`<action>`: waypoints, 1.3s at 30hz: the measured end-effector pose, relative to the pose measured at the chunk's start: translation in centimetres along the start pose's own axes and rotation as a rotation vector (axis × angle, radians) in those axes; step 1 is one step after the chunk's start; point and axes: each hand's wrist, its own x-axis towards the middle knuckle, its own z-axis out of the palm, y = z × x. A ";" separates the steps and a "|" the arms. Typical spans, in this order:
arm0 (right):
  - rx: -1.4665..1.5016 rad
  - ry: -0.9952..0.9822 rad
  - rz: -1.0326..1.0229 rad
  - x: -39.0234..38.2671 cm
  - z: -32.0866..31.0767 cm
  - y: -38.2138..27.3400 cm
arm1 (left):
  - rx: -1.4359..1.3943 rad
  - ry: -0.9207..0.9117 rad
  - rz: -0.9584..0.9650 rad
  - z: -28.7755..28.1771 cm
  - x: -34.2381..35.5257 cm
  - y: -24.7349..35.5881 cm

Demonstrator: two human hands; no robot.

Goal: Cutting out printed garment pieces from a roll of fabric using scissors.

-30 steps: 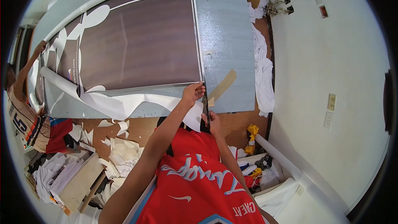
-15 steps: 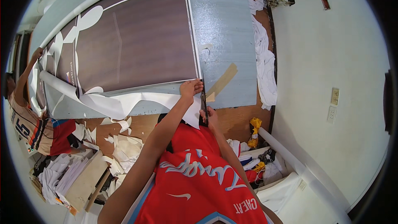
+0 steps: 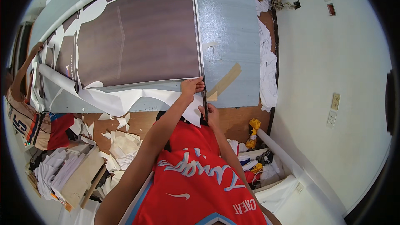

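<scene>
A large dark brown printed paper sheet (image 3: 141, 37) with white margins lies on the blue-grey tabletop (image 3: 229, 25). My right hand (image 3: 211, 115) is closed round the handles of dark scissors (image 3: 204, 96). Their blades point away from me, along the sheet's right margin at its near corner. My left hand (image 3: 192, 86) grips the sheet by that corner, fingers closed beside the blades. Below this hand a curling white paper strip (image 3: 125, 100) runs left along the table's near edge and hangs over it.
At the far left another person (image 3: 27, 121) reaches a hand to the sheet's left end. A tan paper strip (image 3: 225, 80) lies right of the scissors. Paper scraps (image 3: 125, 146) litter the brown floor. White cloth (image 3: 266, 66) lies between table and wall; a long white roll (image 3: 279, 152) leans at right.
The scissors and my right hand have moved slightly away from me along the sheet's right margin. My left hand stays at the corner. The whole view has shifted a little.
</scene>
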 end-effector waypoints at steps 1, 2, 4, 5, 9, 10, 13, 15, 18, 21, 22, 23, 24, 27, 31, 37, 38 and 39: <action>-0.037 0.021 -0.008 0.0 0.3 0.0 | 0.022 0.015 0.001 -0.2 0.0 0.0; -0.042 0.016 -0.009 0.0 0.3 0.0 | 0.016 0.017 0.003 -0.4 0.0 0.1; -0.055 0.042 0.007 0.1 0.4 -0.6 | 0.033 0.013 -0.010 -0.6 0.4 0.3; -0.058 0.037 0.002 -0.1 0.6 -1.0 | 0.029 0.014 -0.004 -0.8 0.4 0.3; 0.076 0.023 0.020 -0.2 1.7 -4.1 | 0.023 -0.012 -0.032 -1.8 0.1 0.4; 0.094 0.024 0.018 -0.2 1.3 -4.0 | 0.036 -0.028 -0.054 -1.5 -0.1 0.4; 0.015 0.024 -0.025 1.1 1.0 -4.4 | 0.071 -0.042 -0.070 -1.4 -0.6 0.7; 0.009 0.016 -0.014 1.5 1.1 -4.9 | 0.087 -0.035 -0.062 -1.6 -0.7 0.8; 0.023 0.013 -0.013 2.2 1.5 -5.2 | 0.087 -0.038 -0.066 -2.0 -0.9 0.9; 0.058 0.011 -0.022 3.1 1.7 -5.3 | 0.059 -0.036 -0.057 -2.2 -0.7 0.7; 0.081 0.013 -0.020 3.5 1.8 -5.4 | 0.029 -0.050 -0.046 -2.2 -0.7 0.7; 0.079 0.015 -0.019 3.9 1.8 -5.5 | -0.001 -0.065 -0.035 -2.1 -0.7 0.6; 0.072 0.019 -0.044 4.3 1.7 -5.6 | -0.001 -0.067 -0.037 -2.1 -0.8 0.4; 0.082 0.019 -0.046 4.8 2.6 -7.2 | -0.011 -0.054 -0.047 -2.4 -1.5 0.7; 0.118 0.014 -0.039 5.7 3.0 -8.4 | 0.004 -0.081 -0.038 -3.0 -1.3 0.1; 0.200 -0.010 -0.024 6.6 3.9 -9.8 | -0.027 -0.085 -0.056 -3.6 -1.8 0.1; 0.198 -0.017 -0.018 6.9 3.9 -9.7 | -0.016 -0.101 -0.058 -3.8 -2.1 0.2; 0.159 -0.003 -0.014 7.3 3.6 -9.8 | -0.020 -0.092 -0.059 -3.7 -2.2 0.2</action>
